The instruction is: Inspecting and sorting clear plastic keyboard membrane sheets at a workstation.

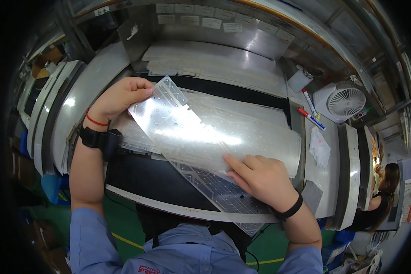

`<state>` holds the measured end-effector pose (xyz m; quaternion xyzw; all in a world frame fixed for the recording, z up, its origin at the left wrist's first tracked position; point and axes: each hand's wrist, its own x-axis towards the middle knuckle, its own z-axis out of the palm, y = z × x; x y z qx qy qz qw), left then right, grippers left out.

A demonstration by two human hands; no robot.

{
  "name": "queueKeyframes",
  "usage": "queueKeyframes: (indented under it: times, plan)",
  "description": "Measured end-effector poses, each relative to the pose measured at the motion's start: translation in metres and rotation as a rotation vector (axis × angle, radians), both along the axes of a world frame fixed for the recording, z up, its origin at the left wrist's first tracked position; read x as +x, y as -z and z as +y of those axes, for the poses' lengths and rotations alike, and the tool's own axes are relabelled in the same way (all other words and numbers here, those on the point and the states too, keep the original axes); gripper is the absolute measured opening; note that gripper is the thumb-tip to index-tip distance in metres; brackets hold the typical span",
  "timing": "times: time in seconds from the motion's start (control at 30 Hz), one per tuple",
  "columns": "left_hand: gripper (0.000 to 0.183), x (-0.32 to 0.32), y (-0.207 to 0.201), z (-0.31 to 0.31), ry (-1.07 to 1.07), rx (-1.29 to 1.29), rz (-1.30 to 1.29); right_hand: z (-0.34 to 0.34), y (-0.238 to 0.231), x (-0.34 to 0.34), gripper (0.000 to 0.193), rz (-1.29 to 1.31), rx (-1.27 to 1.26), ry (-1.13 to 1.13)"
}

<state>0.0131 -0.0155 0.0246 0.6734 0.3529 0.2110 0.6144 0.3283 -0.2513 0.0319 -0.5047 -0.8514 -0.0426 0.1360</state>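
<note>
Left hand (123, 94) holding sheet (179, 136), markers (311, 118), fan (346, 101) nearby

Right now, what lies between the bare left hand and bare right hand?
A thin, shiny, dotted sheet slants between left hand and right hand, over a stack of long grey sheets, as the head view shows.

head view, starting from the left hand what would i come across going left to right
Left hand → thin see-through dotted sheet → right hand → crumpled white scrap → another person in black.
</note>
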Motion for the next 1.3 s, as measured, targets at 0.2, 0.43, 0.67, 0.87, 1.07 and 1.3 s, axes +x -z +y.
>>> queueKeyframes:
  times: [0.2,0.43,0.67,0.87,1.07,1.3]
  plan:
    - [0.018,-0.003,0.002,0.004,0.019,-0.006,-0.022,0.0,-0.006,0.013,0.018,0.045,-0.01,-0.119]
    - [0.016,-0.019,0.008,0.017,-0.038,0.035,-0.185,0.002,-0.005,0.046,0.019,0.602,0.164,0.182]
    - [0.016,-0.033,0.005,0.035,-0.25,0.099,-0.207,0.014,-0.003,0.099,0.031,1.344,-0.256,0.501]
    - [0.016,-0.023,0.008,0.033,-0.343,0.128,-0.248,0.028,0.035,0.121,0.028,0.765,0.07,0.633]
    - [0.018,-0.024,0.019,0.038,-0.352,0.11,-0.258,0.032,0.03,0.121,0.023,0.84,-0.057,0.52]
    - [0.019,-0.017,0.004,0.024,-0.309,0.028,-0.21,0.034,0.048,0.127,0.031,0.95,-0.103,0.662]
